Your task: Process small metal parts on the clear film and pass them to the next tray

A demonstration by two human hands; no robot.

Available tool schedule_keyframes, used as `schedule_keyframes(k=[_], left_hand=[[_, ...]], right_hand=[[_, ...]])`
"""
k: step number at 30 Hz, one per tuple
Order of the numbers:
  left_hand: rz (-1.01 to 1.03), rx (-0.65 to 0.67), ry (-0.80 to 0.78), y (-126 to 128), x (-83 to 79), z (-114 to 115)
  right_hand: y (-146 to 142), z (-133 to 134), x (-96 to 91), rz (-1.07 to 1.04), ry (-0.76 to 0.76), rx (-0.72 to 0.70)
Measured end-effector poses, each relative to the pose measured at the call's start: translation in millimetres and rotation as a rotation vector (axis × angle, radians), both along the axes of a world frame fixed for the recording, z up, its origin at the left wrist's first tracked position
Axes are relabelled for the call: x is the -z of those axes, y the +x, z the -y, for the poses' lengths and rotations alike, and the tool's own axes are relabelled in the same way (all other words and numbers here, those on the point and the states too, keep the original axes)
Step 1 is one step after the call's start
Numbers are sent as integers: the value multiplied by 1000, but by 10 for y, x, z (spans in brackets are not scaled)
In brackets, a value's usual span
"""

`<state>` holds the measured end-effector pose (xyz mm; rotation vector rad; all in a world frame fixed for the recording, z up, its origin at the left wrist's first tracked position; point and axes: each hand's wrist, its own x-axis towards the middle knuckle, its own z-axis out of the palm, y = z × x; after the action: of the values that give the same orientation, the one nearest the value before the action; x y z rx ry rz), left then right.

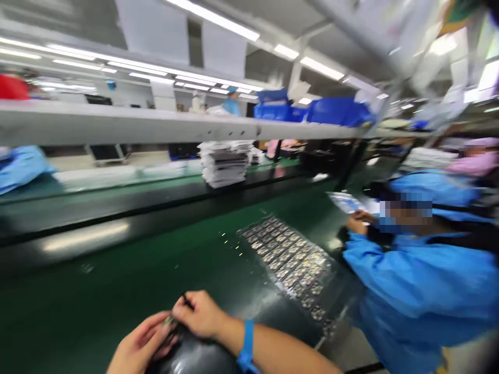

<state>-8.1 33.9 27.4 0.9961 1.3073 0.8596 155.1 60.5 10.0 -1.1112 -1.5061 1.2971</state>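
At the bottom of the view, my left hand [142,343] is closed, pinching a small part [169,320] with a pale, metallic-looking face between thumb and fingers. My right hand [200,314] meets it from the right, fingers closed around a thin black piece [187,300] whose kind I cannot make out. A blue wrist strap [246,345] circles my right wrist. Under both hands is a shiny dark rounded surface [195,356]. Ahead on the green bench [128,280] lies a sheet of small electronic boards [288,254] in rows, partly under clear plastic.
On the right, a co-worker in a blue smock [421,270] holds a clear bag [345,201]. A white stack [226,163] stands at the back. Across the view runs a shelf [136,124] with blue bins [335,110]. Small yellow-green bits [232,243] lie beside the boards.
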Motion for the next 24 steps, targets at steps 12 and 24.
schedule_keyframes(k=[12,24], left_hand=[[188,170,-107,-10,-31,170],[176,207,-118,-20,-36,188]], right_hand=[[134,71,131,-204,-202,-218],[143,128,96,-144,-174,-211]])
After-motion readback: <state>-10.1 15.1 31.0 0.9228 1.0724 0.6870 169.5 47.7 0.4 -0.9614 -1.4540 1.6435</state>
